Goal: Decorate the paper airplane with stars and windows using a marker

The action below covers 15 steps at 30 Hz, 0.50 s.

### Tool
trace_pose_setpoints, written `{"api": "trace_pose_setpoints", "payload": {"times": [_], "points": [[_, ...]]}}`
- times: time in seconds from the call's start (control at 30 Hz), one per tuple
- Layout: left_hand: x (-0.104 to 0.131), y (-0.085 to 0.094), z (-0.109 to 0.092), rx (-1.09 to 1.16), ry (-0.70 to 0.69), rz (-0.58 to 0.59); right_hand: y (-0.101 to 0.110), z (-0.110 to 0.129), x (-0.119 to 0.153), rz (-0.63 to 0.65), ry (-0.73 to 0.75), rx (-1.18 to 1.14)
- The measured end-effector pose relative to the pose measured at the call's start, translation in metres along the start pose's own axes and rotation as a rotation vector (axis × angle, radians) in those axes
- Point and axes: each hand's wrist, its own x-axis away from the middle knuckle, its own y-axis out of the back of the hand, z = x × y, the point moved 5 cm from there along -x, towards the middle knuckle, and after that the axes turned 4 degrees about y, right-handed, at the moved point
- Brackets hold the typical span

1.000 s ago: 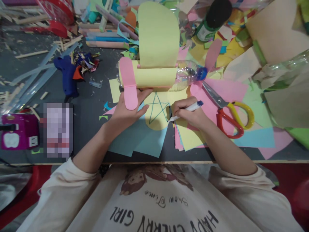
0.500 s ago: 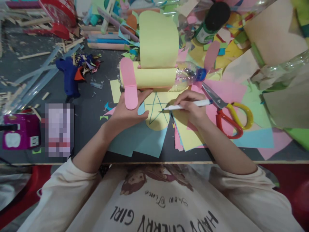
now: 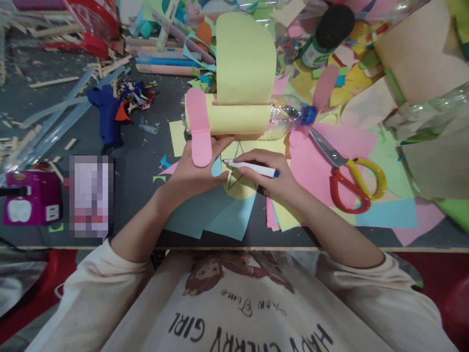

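Note:
My right hand (image 3: 280, 171) grips a white marker pen (image 3: 260, 168) with a blue end, its tip at the left side of a star drawn in dark lines on yellow paper (image 3: 240, 191). My left hand (image 3: 194, 173) lies with thumb and fingers spread at the left edge of that paper, nothing held between them. Just beyond both hands lies a plastic bottle (image 3: 287, 115) on its side, wrapped in yellow paper, with a blue cap. A pink rounded strip (image 3: 201, 144) crosses its left end and overhangs my left hand. A yellow paper flap (image 3: 246, 58) extends from its far side.
Scissors (image 3: 340, 168) with red and yellow handles lie right of my right hand on coloured paper sheets. To the left are a blue glue gun (image 3: 108, 115), a purple box (image 3: 32, 198) and a blurred-out rectangular item (image 3: 91, 195). A dark-lidded green bottle (image 3: 326, 36) stands among scraps behind.
My right hand has moved left with the marker, whose tip went from the star's right side to its left side. My left hand stays in place.

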Motion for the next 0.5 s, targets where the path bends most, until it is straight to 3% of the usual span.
{"api": "trace_pose_setpoints", "payload": {"times": [0.5], "points": [[-0.0011, 0.0024, -0.0039, 0.039, 0.059, 0.022, 0.0017, -0.0016, -0.0019, -0.049, -0.038, -0.092]]}}
